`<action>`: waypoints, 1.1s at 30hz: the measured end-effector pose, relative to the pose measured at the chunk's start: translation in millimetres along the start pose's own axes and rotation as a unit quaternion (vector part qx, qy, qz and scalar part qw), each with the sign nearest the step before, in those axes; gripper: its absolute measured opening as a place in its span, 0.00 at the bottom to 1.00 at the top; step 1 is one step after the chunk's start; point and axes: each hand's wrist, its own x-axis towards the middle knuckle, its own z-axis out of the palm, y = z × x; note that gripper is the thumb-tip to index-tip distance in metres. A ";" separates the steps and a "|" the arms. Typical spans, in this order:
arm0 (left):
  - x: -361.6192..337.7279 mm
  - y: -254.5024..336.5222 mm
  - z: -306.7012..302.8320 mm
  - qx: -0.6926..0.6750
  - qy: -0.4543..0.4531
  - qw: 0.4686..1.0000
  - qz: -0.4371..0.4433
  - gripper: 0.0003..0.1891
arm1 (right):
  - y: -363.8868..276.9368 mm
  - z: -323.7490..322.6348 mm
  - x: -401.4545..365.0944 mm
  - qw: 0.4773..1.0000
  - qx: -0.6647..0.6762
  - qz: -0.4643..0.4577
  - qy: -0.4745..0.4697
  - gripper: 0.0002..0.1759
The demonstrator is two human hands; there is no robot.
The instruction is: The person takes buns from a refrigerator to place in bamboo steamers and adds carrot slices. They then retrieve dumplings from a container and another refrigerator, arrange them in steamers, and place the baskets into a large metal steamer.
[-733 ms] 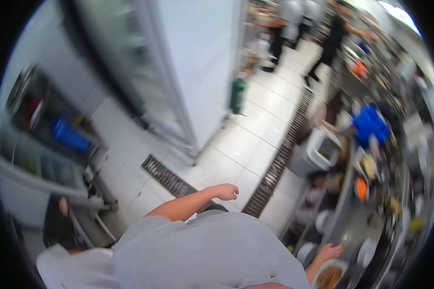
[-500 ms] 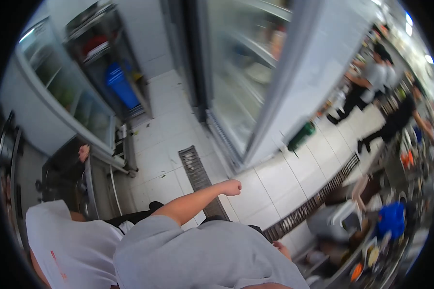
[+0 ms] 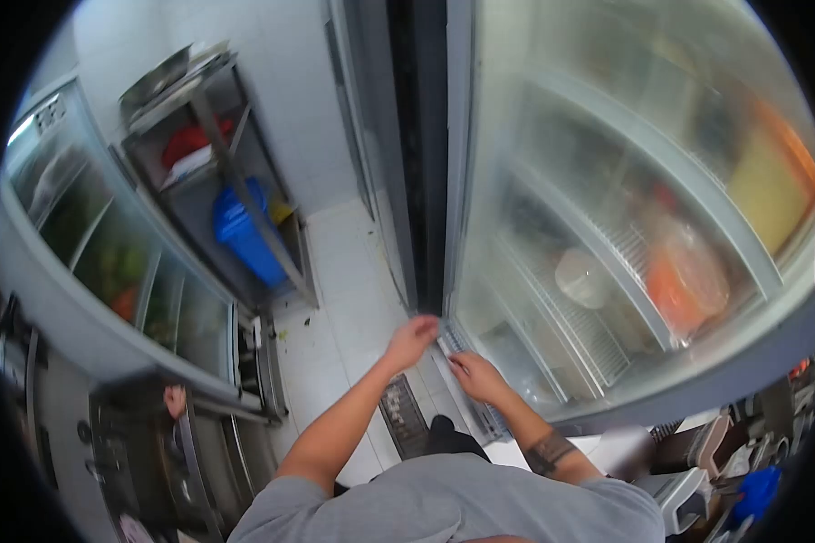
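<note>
Your left hand (image 3: pixel 412 340) and your right hand (image 3: pixel 481 377) near it both have bent fingers, though whether either grips anything can't be told, with the glass-front fridge (image 3: pixel 679 382) just ahead and to their right and a blue bin (image 3: pixel 237 231) well off leftward.

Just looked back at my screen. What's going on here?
A person in a grey shirt stands facing a tall glass-fronted fridge. Their left hand and right hand are held low near its bottom edge; I see nothing in either, and can't tell whether they touch it. Behind the glass, an orange item in clear plastic sits on a shelf. Off to the left, another person's hand is by a metal counter.
</note>
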 end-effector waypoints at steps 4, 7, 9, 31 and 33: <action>181.7 132.1 -64.0 -0.097 0.100 0.969 0.202 0.26 | -41.8 3.7 156.4 0.999 -0.010 -0.045 0.019 0.19; 263.8 233.2 -93.2 -0.115 0.109 0.918 0.363 0.32 | -62.4 4.0 197.3 0.998 0.009 -0.035 -0.047 0.19; 274.4 272.1 -101.9 -0.115 0.055 0.915 0.383 0.33 | -57.1 7.2 200.2 0.994 -0.012 0.010 -0.105 0.19; 275.1 313.1 -275.3 -0.325 -0.291 0.620 0.652 0.08 | -203.6 348.9 147.0 0.649 0.014 0.573 0.501 0.51; 273.1 373.0 -260.3 -0.367 -0.278 0.596 0.658 0.08 | -201.4 395.2 140.6 0.527 0.077 0.580 0.615 0.44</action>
